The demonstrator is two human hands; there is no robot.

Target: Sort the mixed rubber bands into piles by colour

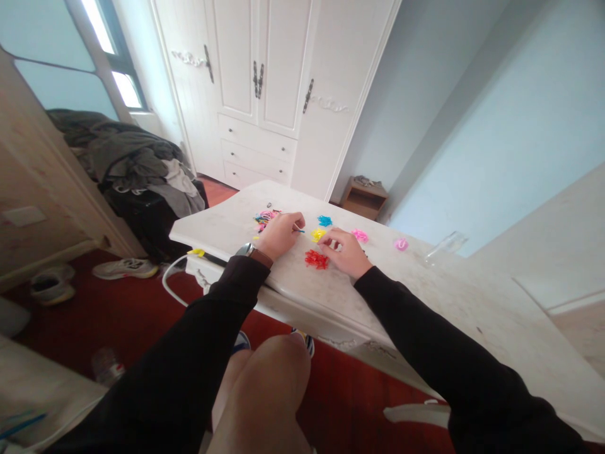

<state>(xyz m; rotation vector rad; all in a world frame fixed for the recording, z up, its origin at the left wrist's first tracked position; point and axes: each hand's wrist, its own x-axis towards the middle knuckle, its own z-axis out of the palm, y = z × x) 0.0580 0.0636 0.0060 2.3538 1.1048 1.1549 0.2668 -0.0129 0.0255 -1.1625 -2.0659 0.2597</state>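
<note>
My left hand (282, 234), with a watch on its wrist, is closed in a pinch just right of a mixed multicoloured pile of small rubber bands (266, 219). A tiny blue rubber band (301, 230) shows at its fingertips. My right hand (347, 252) is curled above the table, thumb and forefinger close together between the yellow pile (317, 235) and the red pile (316, 259). Whatever its fingertips hold is too small to make out. Farther back lies a blue pile (324, 221), and a pink pile (360, 235) sits behind my right hand.
On the white table (406, 302) are a pink object (401, 244) and a clear glass (445, 248) lying on its side toward the right. A white cable (165, 277) hangs at the left edge. Behind stand a white wardrobe (278, 63) and heaped clothes (132, 154).
</note>
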